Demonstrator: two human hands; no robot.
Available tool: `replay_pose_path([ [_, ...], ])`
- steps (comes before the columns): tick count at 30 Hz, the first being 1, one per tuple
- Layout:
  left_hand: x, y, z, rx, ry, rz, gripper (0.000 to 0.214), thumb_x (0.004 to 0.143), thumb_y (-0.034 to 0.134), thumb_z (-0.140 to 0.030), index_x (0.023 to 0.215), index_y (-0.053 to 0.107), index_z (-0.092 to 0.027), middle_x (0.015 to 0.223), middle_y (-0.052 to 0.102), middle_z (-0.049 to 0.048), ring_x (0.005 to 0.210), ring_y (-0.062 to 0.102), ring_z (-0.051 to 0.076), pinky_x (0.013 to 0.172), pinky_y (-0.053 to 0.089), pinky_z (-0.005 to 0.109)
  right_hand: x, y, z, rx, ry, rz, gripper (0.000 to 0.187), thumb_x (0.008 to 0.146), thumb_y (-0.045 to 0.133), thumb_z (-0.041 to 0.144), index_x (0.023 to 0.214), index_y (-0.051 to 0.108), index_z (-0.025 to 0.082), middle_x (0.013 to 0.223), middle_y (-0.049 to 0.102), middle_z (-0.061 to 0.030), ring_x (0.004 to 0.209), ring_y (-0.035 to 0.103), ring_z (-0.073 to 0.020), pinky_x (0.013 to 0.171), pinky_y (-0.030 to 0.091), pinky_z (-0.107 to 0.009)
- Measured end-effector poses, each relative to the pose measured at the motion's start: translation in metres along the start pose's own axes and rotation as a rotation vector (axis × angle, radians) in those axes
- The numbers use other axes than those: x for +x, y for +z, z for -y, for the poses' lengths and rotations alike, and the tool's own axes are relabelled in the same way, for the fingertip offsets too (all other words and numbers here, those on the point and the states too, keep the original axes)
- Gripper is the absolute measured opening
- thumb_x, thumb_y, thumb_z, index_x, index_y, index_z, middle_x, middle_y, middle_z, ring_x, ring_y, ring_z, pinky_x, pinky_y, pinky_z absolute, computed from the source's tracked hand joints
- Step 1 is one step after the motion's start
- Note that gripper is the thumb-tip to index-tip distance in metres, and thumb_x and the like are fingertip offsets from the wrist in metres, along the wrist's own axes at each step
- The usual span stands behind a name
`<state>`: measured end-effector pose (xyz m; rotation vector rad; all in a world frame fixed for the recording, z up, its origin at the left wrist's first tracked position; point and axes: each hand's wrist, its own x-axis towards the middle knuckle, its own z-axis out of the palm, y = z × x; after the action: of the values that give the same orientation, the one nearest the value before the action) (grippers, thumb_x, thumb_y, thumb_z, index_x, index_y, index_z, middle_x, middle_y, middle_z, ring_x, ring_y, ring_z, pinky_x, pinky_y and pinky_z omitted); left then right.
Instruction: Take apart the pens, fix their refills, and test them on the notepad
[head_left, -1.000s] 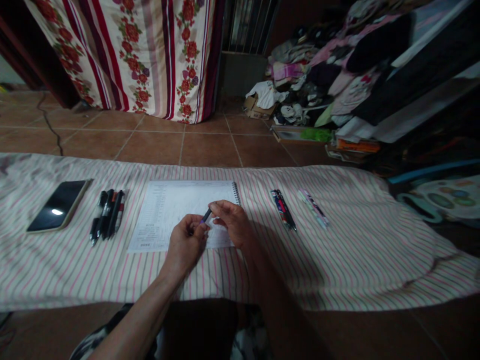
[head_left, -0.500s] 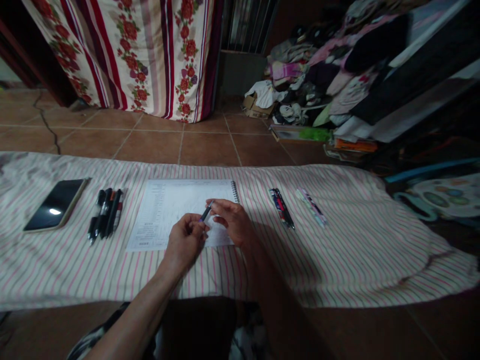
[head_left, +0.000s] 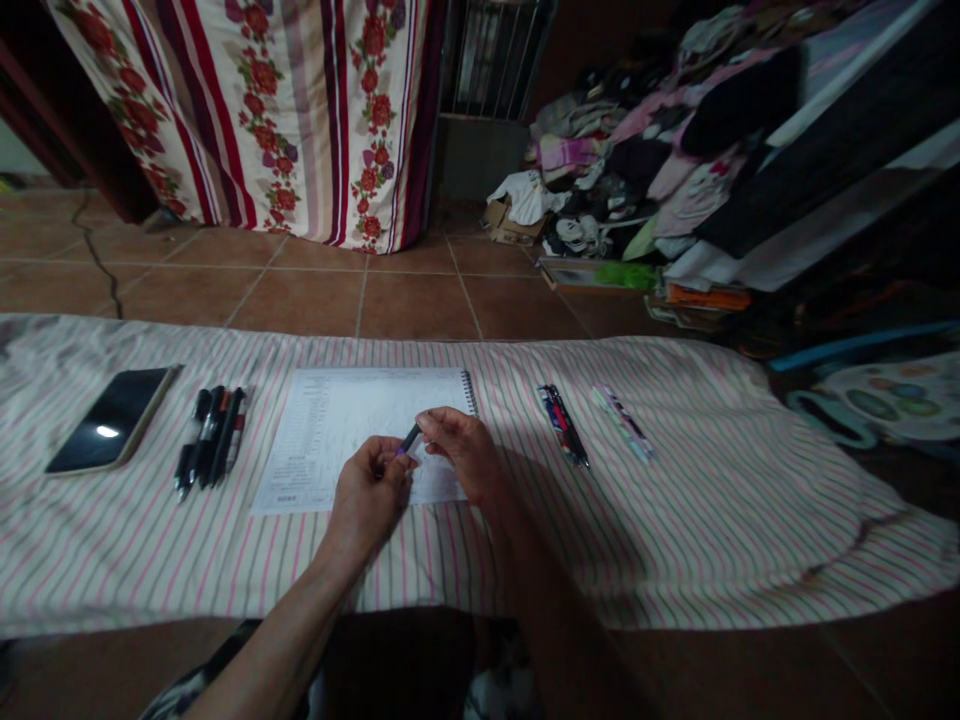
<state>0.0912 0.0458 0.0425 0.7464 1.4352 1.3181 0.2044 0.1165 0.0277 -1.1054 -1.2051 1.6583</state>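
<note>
Striped cloth (head_left: 705, 520) spans lower half of frame. Pen (head_left: 409, 438) at ctr, over notebook (head_left: 304, 430). L hand (head_left: 371, 485) closed round lower end; R hand (head_left: 459, 448) part-curled, fingertips pinching upper end. Poss. risk: uneven pull, loose pinch -> pen slips, drops.

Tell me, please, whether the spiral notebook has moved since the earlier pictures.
No: the spiral notebook keeps its place against the tiled floor behind it; the slight shift runs through the whole view, suggesting camera motion.
</note>
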Motion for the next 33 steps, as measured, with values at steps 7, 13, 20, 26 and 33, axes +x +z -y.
replay_pose_path([
  [7, -0.002, 0.003, -0.006, -0.117, -0.095, -0.001, 0.015, 0.063, 0.061, -0.024, 0.073, 0.053, -0.016, 0.058, 0.060, -0.0022, 0.045, 0.048, 0.007, 0.045, 0.036, 0.020, -0.004, -0.001, 0.003, 0.100, 0.024, 0.052, 0.032, 0.067, 0.068, 0.046, 0.088, 0.072, 0.022, 0.078, 0.062, -0.0009, 0.071, 0.054, -0.0103, 0.064, 0.042, -0.023],
  [13, -0.002, 0.002, -0.005, -0.108, -0.099, 0.017, 0.016, 0.062, 0.061, -0.024, 0.073, 0.054, -0.015, 0.059, 0.061, -0.0022, 0.046, 0.050, 0.007, 0.046, 0.036, 0.020, -0.003, -0.002, 0.003, 0.077, 0.028, 0.031, 0.027, 0.064, 0.071, 0.041, 0.083, 0.073, 0.023, 0.082, 0.065, -0.0007, 0.074, 0.055, -0.0111, 0.069, 0.043, -0.024],
  [20, 0.000, 0.000, -0.001, -0.026, -0.020, 0.005, 0.013, 0.065, 0.061, -0.023, 0.074, 0.056, -0.015, 0.061, 0.062, -0.0016, 0.046, 0.047, 0.006, 0.047, 0.037, 0.020, 0.001, -0.005, -0.004, 0.007, -0.023, 0.027, 0.028, 0.066, 0.069, 0.044, 0.084, 0.073, 0.022, 0.076, 0.064, -0.0007, 0.069, 0.053, -0.0115, 0.068, 0.042, -0.025],
  [26, 0.003, -0.002, 0.004, 0.056, 0.014, -0.020, 0.013, 0.067, 0.061, -0.024, 0.077, 0.058, -0.016, 0.064, 0.063, -0.0009, 0.051, 0.050, 0.008, 0.050, 0.039, 0.021, 0.001, -0.004, -0.005, -0.034, -0.037, 0.014, 0.031, 0.068, 0.068, 0.045, 0.086, 0.072, 0.020, 0.075, 0.063, -0.0010, 0.068, 0.052, -0.0111, 0.067, 0.043, -0.025],
  [33, 0.005, -0.005, 0.007, 0.205, 0.082, -0.053, 0.016, 0.068, 0.064, -0.027, 0.080, 0.060, -0.018, 0.062, 0.061, -0.0019, 0.054, 0.052, 0.011, 0.053, 0.038, 0.022, -0.001, -0.001, 0.000, 0.033, -0.016, 0.020, 0.029, 0.069, 0.067, 0.045, 0.086, 0.072, 0.022, 0.078, 0.063, -0.0015, 0.072, 0.055, -0.0119, 0.066, 0.045, -0.025],
])
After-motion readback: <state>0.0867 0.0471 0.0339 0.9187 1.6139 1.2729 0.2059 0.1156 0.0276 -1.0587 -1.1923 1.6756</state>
